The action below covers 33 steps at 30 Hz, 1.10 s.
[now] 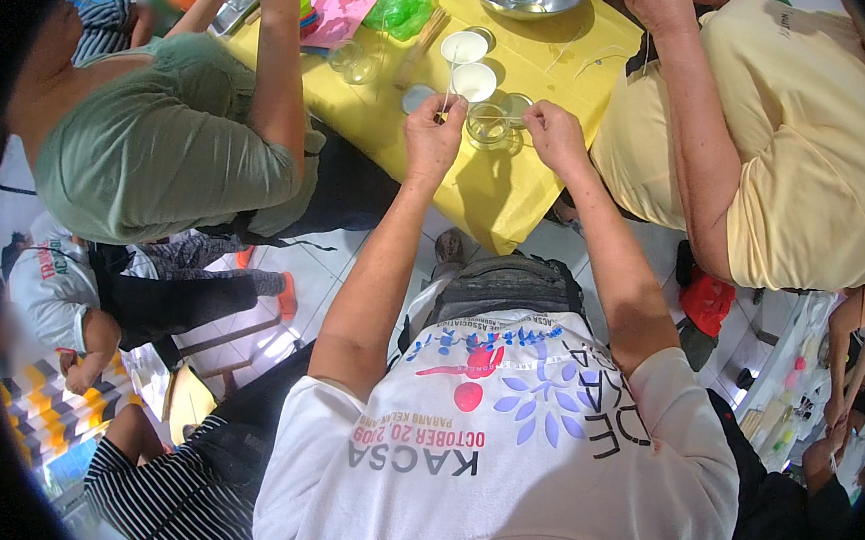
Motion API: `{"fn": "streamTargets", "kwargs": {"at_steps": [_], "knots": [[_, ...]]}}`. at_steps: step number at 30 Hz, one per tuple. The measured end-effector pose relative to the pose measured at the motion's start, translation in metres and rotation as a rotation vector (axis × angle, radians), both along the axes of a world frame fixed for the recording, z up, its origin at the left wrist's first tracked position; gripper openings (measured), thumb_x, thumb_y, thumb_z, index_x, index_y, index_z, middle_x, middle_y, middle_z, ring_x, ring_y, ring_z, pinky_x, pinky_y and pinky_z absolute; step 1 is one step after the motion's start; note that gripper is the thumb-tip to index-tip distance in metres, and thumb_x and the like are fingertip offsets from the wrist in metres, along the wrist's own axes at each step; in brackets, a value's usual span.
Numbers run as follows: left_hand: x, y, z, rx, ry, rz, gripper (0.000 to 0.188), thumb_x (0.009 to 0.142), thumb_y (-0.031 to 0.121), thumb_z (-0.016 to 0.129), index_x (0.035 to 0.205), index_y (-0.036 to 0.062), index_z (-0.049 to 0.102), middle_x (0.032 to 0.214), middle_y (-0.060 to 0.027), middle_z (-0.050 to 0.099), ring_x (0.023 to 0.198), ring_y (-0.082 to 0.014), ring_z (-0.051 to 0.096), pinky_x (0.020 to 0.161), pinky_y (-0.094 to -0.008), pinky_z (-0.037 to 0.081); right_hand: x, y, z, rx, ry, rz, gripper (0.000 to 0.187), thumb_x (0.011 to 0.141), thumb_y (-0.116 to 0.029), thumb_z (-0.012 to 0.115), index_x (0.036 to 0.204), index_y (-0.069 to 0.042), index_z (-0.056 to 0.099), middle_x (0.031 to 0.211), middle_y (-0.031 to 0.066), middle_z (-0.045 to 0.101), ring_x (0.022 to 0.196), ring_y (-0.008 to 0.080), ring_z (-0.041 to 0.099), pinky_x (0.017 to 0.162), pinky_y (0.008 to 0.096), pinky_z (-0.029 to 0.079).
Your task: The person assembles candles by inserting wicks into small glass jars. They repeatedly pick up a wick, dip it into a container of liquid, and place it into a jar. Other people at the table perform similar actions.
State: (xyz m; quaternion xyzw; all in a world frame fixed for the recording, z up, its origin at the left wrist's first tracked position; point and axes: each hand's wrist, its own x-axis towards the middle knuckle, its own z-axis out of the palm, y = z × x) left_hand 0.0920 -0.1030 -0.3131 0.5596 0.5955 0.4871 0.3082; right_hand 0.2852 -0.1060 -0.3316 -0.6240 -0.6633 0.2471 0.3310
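My left hand (434, 138) is closed in a pinch on a thin white string (503, 117), above the yellow table cover. To its right, my right hand (559, 140) pinches the string too, with thumb and forefinger together. The string runs between the two hands, over a small clear glass jar (488, 139) that stands near the table corner. Just beyond the jar are two white paper cups, a nearer cup (475, 84) and a farther cup (464, 47). Round lids lie about them, a greyish lid (418, 98) on the left and another lid (516, 103) on the right.
More glass jars (358, 67), wooden sticks (418, 53), a green plastic bag (401, 9) and a pink sheet (342, 13) lie at the far left. A metal bowl (521, 7) stands at the back. People in green (161, 141) and yellow (812, 146) sit close on either side.
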Motion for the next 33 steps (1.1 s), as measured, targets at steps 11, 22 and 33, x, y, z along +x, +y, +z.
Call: {"fn": "streamTargets", "kwargs": {"at_steps": [11,22,33], "knots": [[0.015,0.024,-0.016,-0.018,0.051,-0.017,0.02,0.079,0.02,0.067,0.089,0.0016,0.069,0.077,-0.0103,0.068,0.063,-0.0142,0.059,0.061,-0.0293,0.047,0.003,0.01,-0.035,0.024,0.262,-0.12,0.016,0.085,-0.016,0.061,0.09,-0.001,0.063,0.079,0.0162,0.067,0.073,0.0283,0.066,0.067,0.0362,0.052],[0.027,0.015,-0.045,0.055,0.007,-0.044,0.019,0.084,0.014,0.067,0.092,-0.003,0.066,0.076,-0.0007,0.064,0.067,-0.0051,0.054,0.062,-0.0215,0.043,0.01,0.007,-0.058,-0.022,0.386,-0.11,0.017,0.09,-0.017,0.057,0.095,-0.001,0.062,0.08,0.0078,0.066,0.073,0.0142,0.062,0.066,0.0268,0.05],[0.037,-0.002,-0.057,0.047,-0.099,0.006,0.018,0.08,0.013,0.067,0.087,-0.0034,0.067,0.073,-0.0073,0.066,0.066,-0.0108,0.058,0.064,-0.0263,0.047,0.012,-0.007,-0.062,0.004,0.433,-0.08,0.019,0.087,-0.019,0.06,0.092,-0.001,0.062,0.081,0.0097,0.068,0.075,0.0181,0.065,0.067,0.0309,0.051]]}}
